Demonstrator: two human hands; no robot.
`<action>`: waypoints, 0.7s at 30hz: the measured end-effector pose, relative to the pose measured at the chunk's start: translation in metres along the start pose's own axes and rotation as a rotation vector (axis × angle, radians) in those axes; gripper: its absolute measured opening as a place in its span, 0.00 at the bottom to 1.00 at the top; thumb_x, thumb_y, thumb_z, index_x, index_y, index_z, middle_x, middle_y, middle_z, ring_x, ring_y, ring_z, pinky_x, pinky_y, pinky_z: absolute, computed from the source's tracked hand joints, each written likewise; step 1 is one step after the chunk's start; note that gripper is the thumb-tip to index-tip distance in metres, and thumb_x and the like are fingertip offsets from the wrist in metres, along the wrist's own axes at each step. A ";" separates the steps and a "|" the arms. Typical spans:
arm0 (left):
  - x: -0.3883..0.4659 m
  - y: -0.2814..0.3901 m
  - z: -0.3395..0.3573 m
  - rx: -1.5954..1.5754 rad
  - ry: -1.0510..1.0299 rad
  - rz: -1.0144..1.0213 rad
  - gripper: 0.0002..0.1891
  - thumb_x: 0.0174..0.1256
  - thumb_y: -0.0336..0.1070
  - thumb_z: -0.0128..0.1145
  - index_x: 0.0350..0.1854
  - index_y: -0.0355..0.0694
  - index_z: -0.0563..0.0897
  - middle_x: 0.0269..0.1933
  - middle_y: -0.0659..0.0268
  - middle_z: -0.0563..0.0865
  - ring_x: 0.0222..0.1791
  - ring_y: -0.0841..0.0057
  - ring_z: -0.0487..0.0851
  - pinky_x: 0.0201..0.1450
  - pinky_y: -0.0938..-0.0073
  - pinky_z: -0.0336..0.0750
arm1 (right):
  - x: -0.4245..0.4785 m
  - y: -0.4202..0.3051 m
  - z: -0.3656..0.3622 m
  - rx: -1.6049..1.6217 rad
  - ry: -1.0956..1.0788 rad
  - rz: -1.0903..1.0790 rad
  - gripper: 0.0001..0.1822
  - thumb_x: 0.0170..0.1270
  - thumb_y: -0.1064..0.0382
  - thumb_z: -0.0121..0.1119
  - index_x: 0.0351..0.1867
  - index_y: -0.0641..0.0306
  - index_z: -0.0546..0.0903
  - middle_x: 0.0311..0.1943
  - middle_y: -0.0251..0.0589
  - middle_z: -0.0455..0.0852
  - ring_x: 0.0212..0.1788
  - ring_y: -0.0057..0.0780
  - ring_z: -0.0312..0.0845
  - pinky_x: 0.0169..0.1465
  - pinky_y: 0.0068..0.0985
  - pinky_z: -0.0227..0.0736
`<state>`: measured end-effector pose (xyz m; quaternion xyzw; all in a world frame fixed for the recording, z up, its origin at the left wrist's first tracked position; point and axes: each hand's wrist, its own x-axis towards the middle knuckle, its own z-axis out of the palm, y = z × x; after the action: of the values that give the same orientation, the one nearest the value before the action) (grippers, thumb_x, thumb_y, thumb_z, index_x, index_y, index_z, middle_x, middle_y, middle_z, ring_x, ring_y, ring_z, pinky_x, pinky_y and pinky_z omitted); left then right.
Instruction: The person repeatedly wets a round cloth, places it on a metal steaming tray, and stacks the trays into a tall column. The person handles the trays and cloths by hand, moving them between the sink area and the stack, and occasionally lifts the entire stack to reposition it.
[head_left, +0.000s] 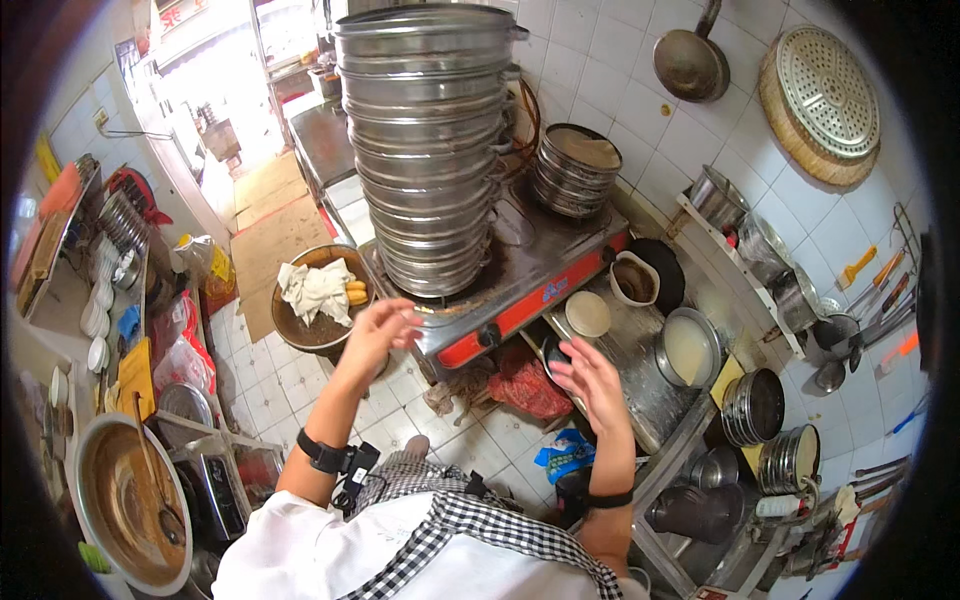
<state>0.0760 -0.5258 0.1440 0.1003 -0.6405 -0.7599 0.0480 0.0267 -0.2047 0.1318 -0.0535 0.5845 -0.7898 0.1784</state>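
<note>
Both of my hands are raised with nothing in them. My left hand (386, 328) is near the front left corner of the gas stove (517, 315), its fingers slightly curled and apart. Right of it, my right hand (592, 377) hovers by the edge of the metal worktop (637, 375), fingers spread. A tall stack of round metal steamer trays (431, 165) stands on the stove's left burner, and a shorter stack (574, 180) sits at its back right. On the worktop are a round pale disc (587, 314), a white bowl (634, 278) and a metal basin of pale liquid (686, 347).
A large bin (300, 341) with a white cloth (319, 291) stands on the floor, left of the stove. At lower left is a wide basin (131, 502) with a ladle. A red bag (529, 386) lies below the stove. Pots line a wall shelf (739, 274) at right.
</note>
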 end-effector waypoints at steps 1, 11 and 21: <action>0.012 0.010 -0.017 -0.014 0.042 0.032 0.14 0.64 0.34 0.48 0.48 0.32 0.71 0.36 0.61 0.81 0.32 0.82 0.79 0.32 0.86 0.74 | 0.017 -0.008 0.014 -0.028 -0.032 0.006 0.26 0.65 0.61 0.49 0.61 0.70 0.60 0.56 0.50 0.68 0.48 0.32 0.75 0.50 0.26 0.72; 0.199 0.152 -0.133 0.120 -0.038 -0.072 0.45 0.50 0.73 0.45 0.64 0.44 0.59 0.62 0.44 0.59 0.59 0.47 0.61 0.57 0.51 0.61 | 0.224 -0.119 0.127 -0.234 -0.025 0.066 0.54 0.54 0.31 0.49 0.65 0.74 0.43 0.64 0.63 0.47 0.60 0.53 0.58 0.55 0.38 0.67; 0.248 0.048 -0.168 0.115 -0.212 -0.492 0.54 0.41 0.78 0.48 0.66 0.44 0.53 0.66 0.47 0.53 0.65 0.40 0.49 0.59 0.41 0.55 | 0.264 -0.011 0.088 -0.221 0.017 0.379 0.52 0.51 0.24 0.41 0.67 0.61 0.46 0.67 0.53 0.46 0.64 0.57 0.47 0.61 0.53 0.48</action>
<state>-0.1331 -0.7458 0.1419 0.1755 -0.6406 -0.7172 -0.2110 -0.1959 -0.3721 0.1366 0.0449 0.6687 -0.6734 0.3119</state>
